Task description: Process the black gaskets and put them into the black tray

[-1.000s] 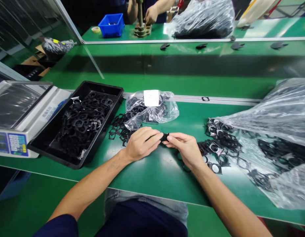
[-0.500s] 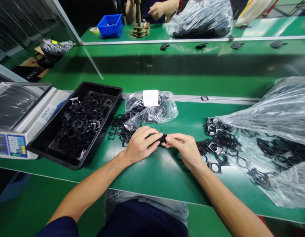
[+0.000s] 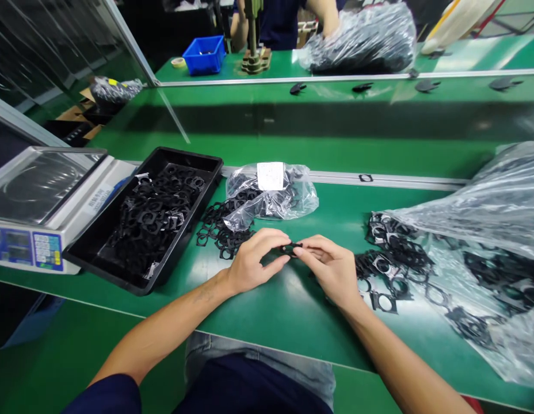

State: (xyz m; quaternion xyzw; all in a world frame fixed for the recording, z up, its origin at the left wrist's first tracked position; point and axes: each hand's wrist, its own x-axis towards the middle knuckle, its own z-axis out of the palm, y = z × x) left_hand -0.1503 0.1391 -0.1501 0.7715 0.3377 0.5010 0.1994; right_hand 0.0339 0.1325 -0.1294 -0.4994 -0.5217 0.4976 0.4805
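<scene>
Across the green table (image 3: 267, 316), a co-worker's arm (image 3: 326, 16) has moved over to the big plastic bag (image 3: 366, 37). Loose frames (image 3: 394, 250) lie in piles to both sides; if the pinch slips, one could drop and get mixed in. The left hand (image 3: 256, 263) curves half open; I can't tell if it grips. The right hand (image 3: 335, 268) pinches one small black frame (image 3: 288, 250) between both hands.

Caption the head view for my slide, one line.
Left hand and right hand hold a small black part over a green table, between a black tray and a large plastic bag.
</scene>
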